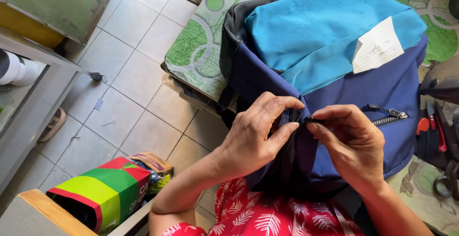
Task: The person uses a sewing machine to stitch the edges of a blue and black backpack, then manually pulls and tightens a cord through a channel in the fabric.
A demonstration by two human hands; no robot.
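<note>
A backpack in light blue and navy lies on a table covered with a green patterned cloth, a white paper note stuck to it. My left hand grips the navy fabric beside the main zipper near the bag's bottom edge. My right hand pinches the small black zipper pull between thumb and forefinger. Both hands meet at the zipper, fingertips almost touching. A second zipper with a metal pull runs across the front pocket to the right.
Scissors and red-handled tools lie at the table's right edge. On the tiled floor at lower left stands a bright green, red and yellow bag. A grey shelf with white rolls is on the left.
</note>
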